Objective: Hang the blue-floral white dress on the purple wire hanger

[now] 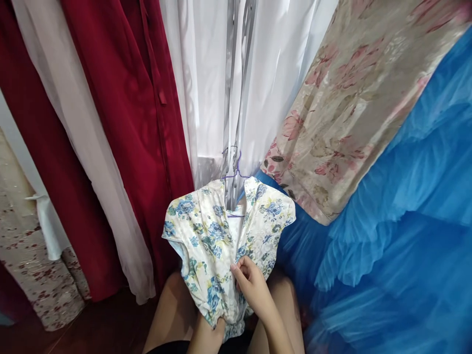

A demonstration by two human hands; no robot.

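Note:
A white sleeveless-looking blouse (216, 231) with blue and yellow flowers hangs on a thin purple hanger (239, 167) in front of my knees. Its V-shaped front opening faces me. With thumb and fingertips, my right hand (250, 280) pinches the blouse at the front edge, below the neckline. My left hand (218, 328) reaches up under the lower left part of the blouse; the cloth hides its fingers. The gathered waist (234, 330) shows between my forearms.
Long dark red garments (121, 113) and a pale sheer one (84, 128) hang at the left. White curtain-like cloth (273, 64) and a metal pole (231, 98) stand behind the blouse. At the right hang a beige floral garment (342, 108) and blue tulle (405, 246).

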